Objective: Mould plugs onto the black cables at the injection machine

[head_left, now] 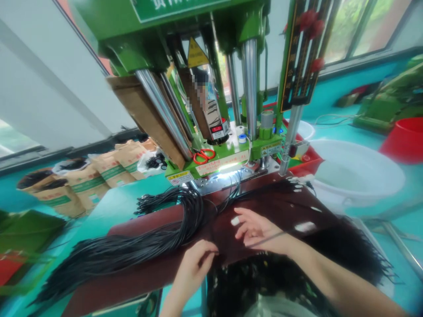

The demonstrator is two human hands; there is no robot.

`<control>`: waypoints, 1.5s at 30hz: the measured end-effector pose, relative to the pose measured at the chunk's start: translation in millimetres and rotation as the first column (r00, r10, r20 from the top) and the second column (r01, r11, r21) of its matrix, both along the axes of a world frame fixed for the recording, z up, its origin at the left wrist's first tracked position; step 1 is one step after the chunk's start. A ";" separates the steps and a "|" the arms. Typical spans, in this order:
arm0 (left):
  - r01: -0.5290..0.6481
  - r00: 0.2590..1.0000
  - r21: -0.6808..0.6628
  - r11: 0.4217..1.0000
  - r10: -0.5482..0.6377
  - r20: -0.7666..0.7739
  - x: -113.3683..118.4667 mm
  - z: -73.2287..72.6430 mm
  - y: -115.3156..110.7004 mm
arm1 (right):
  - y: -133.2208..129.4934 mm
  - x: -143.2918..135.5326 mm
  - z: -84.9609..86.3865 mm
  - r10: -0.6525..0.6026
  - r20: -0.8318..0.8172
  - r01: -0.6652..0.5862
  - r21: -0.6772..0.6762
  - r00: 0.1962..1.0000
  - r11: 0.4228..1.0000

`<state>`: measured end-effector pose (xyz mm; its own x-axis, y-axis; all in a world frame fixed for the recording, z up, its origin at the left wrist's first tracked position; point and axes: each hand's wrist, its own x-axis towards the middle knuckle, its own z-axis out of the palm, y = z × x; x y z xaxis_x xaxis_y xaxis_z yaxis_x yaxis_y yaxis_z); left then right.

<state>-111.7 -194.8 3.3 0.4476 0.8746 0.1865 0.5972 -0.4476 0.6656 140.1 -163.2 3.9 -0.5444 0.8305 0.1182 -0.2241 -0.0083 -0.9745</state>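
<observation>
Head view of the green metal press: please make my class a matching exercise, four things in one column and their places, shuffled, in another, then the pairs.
Things
1. Scissors with orange-red handles
2. Thick curved bundle of black cables
3. Large round white tub
4. Brown paper sacks with green bands

Places
A. Background, at the picture's right
B. Lying over the dark red tabletop
C. Background, at the picture's left
D. On the base of the green metal press

Pairs: 1-D, 2-B, 3-A, 4-C
</observation>
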 end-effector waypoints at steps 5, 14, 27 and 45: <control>0.030 0.983 0.256 0.966 0.018 -0.185 64.4 -1.2 47.9 | -1.1 18.8 0.0 -0.311 0.008 0.309 -0.140 0.950 0.941; 0.168 0.720 0.281 0.945 0.078 -0.690 156.2 -3.0 119.4 | 1.8 73.4 -18.0 -0.507 0.083 0.504 -0.328 0.858 0.799; 0.370 0.589 0.280 0.886 0.009 -0.808 173.3 5.7 157.6 | -3.0 73.6 -23.9 -0.471 0.282 0.500 -0.036 0.836 0.866; 0.262 0.964 -0.355 0.897 -0.262 0.051 137.6 24.6 97.2 | 33.1 55.7 26.4 -0.545 -0.504 0.465 -0.287 0.670 0.838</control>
